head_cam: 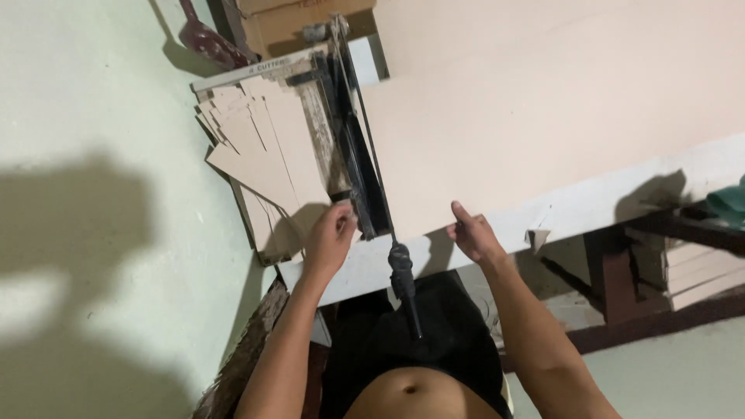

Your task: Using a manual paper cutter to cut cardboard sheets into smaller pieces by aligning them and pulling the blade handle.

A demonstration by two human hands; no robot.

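Note:
A guillotine paper cutter [353, 147] with a black blade arm lies across a white table [597, 203]. Its black handle [404, 283] sticks out over the front edge, with neither hand on it. A large tan cardboard sheet [543, 109] lies to the right of the blade. My right hand [473, 233] pinches its near edge, thumb on top. My left hand [330, 237] rests on a cut tan strip [291, 159] left of the blade, fingers curled on its near end. A fanned stack of cut strips [237, 132] lies beneath it.
A pale green wall or floor [93, 194] fills the left side. A brown cardboard box [299, 23] stands beyond the cutter. Dark wooden frame pieces [621, 271] and stacked boards [698, 275] sit under the table at right. A torn paper scrap [537, 237] hangs off the table edge.

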